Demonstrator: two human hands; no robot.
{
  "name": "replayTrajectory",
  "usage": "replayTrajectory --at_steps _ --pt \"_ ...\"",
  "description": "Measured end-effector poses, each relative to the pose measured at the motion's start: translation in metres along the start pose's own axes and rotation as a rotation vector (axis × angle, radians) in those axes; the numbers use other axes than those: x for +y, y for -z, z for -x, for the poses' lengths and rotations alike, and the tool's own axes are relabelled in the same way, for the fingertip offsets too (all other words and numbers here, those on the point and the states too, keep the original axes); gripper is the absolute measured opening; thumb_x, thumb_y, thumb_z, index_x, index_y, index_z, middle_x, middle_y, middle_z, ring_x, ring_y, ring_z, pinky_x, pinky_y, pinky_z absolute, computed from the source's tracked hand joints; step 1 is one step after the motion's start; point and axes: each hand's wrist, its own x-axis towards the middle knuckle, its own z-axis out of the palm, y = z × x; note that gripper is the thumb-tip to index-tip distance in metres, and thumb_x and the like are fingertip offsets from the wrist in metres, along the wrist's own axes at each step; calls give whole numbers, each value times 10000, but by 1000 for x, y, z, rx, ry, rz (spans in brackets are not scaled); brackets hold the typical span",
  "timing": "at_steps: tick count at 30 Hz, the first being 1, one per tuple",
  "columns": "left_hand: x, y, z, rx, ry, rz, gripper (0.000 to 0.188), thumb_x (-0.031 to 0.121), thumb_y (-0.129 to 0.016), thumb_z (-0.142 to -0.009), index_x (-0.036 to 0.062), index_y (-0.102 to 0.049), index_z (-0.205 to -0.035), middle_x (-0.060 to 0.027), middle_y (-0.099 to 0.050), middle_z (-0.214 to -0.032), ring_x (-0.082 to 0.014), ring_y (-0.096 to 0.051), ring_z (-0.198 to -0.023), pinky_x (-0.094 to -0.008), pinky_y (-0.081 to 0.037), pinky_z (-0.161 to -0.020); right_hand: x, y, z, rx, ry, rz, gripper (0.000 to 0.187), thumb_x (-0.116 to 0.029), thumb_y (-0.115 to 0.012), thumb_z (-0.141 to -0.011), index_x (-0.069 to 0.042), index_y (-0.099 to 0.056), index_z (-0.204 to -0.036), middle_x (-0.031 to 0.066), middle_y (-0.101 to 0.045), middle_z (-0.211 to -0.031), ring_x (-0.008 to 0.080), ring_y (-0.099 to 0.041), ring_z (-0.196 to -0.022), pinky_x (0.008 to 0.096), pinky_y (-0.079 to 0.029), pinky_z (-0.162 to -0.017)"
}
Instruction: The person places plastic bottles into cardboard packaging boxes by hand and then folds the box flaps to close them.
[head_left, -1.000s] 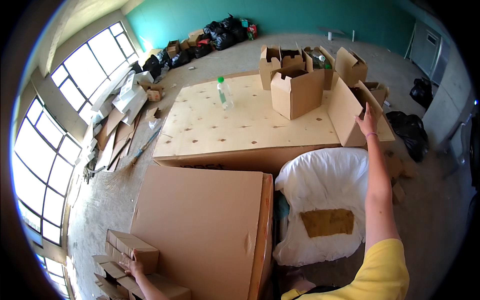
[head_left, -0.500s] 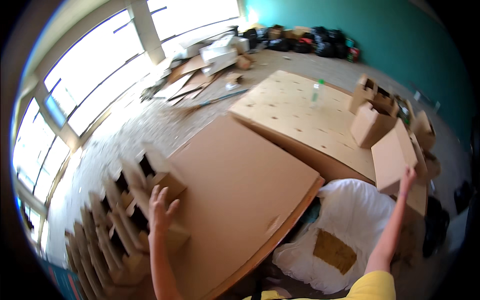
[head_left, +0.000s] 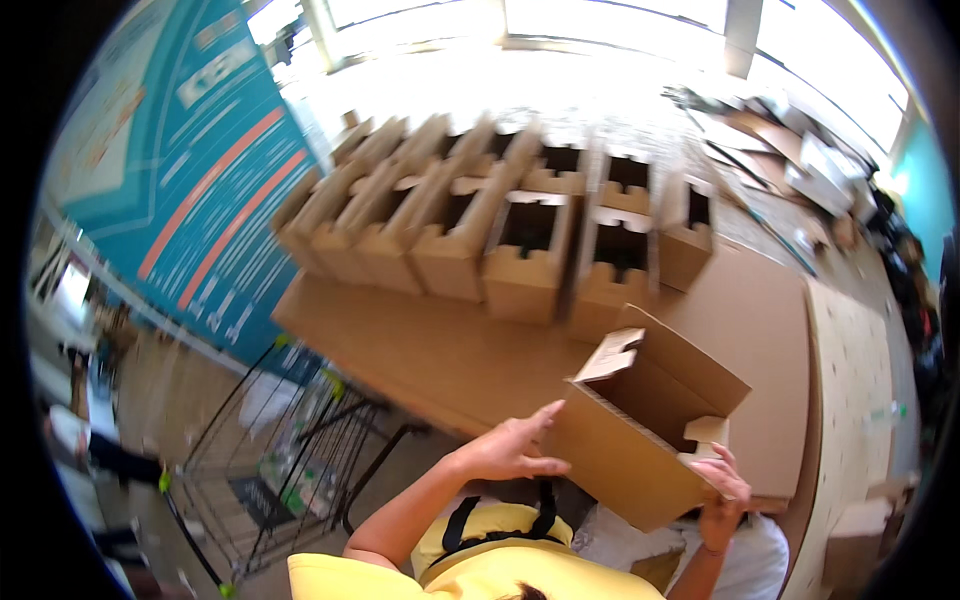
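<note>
Left hand [head_left: 512,450] spread wide, elbow bent, at a cardboard box's [head_left: 630,455] left side, right hand [head_left: 722,488] gripping its right end

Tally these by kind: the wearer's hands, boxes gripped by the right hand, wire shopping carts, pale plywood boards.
Hands (left hand, right hand): 2
Open cardboard box: 1
Wire shopping cart: 1
Plywood board: 1
Total: 5

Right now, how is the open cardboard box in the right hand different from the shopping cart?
The cardboard box has solid brown walls; the shopping cart has dark wire sides. The cardboard box is held by the right hand; the shopping cart stands off to the left. Both are open on top.
</note>
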Motion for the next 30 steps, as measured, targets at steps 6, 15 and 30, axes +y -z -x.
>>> replayTrajectory --at_steps 6,15,30 --pt "-117 52 82 620 -115 390 376 197 -715 -901 -31 -589 -1173 -117 -686 -1064 -169 -675 -943 -341 -572 -806 -56 -151 -66 -418 380 -57 239 -134 -596 -821 -58 -746 -992 82 -739 -877 253 -689 -1000 470 -382 -1078" --pt "-192 181 191 817 -187 213 448 201 -657 -929 39 -557 -1334 -120 -657 -1214 -179 -662 -1032 -321 -559 -832 -69 -286 -103 -658 284 251 440 -24 -620 -636 -24 -735 -1060 168 -715 -888 370 -567 -1219 544 -319 -1134" --pt "-687 329 257 939 923 -197 598 316 -790 -737 35 -608 -1233 -180 -677 -1146 -335 -644 -1070 -438 -518 -899 -137 -325 -145 -1369 173 867 589 -206 -686 -669 -37 -628 -1230 142 -645 -1203 387 -389 -1364 559 -207 -1180"
